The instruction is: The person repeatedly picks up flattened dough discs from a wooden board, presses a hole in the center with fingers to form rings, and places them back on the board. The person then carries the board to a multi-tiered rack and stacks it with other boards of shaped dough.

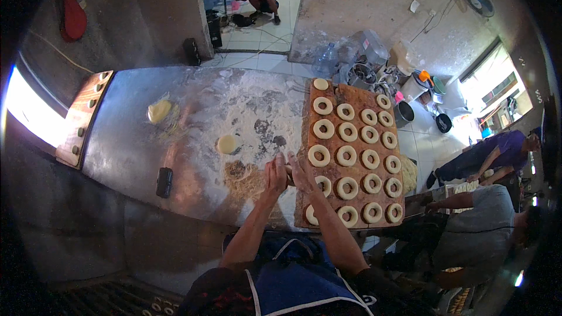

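My left hand [276, 176] and my right hand [301, 175] are brought together over the floured metal table [126, 134], fingers curled toward each other. A small pale piece of dough [288, 169] shows between them, mostly hidden by the fingers. Just left of my hands lies a smooth round of dough [227, 144]. Close to the right hand, a brown wooden board [358, 140] carries rows of dough rings [346, 155]. At its far left corner sits a dough round [321, 83] with no visible hole.
A yellowish dough lump [159, 111] and a black rectangular object [164, 182] lie on the table's left part. Another wooden board [85, 114] stands at the left edge. Pots and a water bottle [326, 58] crowd the far right. People are on the right and beyond the doorway.
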`<state>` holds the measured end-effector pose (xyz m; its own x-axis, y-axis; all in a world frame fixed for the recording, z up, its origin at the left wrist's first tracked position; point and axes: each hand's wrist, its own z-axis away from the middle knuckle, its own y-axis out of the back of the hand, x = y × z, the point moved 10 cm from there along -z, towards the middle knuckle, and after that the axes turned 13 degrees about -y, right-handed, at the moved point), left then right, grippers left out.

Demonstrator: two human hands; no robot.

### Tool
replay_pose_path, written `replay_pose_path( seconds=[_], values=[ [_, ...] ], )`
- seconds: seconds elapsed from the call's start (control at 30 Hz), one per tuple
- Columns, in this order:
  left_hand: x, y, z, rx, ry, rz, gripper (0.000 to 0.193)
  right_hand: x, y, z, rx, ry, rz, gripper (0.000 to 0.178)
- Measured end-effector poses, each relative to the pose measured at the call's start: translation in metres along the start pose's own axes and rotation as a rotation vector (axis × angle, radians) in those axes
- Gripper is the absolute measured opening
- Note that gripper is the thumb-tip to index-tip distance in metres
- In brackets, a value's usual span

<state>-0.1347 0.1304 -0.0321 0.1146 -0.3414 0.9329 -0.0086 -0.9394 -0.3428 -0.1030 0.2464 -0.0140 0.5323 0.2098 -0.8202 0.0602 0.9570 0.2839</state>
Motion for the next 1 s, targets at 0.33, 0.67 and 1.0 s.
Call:
replay_pose_path(
  seconds=[0.33, 0.67, 1.0],
  values=[
    [-0.033, -0.103, -0.019, -0.335, 0.001, -0.217, 0.047, 0.017, 0.102, -0.010, 0.063, -0.072, -0.403, 0.052],
    [-0.092, -0.256, -0.050, -0.193, 0.120, 0.296, 0.034, 0.016, 0.260, -0.045, 0.262, 0.136, -0.367, 0.061],
    [-0.132, -0.387, -0.112, -0.429, 0.133, -0.201, 0.033, -0.015, 0.378, -0.089, 0.451, 0.313, -0.382, 0.064]
  ],
)
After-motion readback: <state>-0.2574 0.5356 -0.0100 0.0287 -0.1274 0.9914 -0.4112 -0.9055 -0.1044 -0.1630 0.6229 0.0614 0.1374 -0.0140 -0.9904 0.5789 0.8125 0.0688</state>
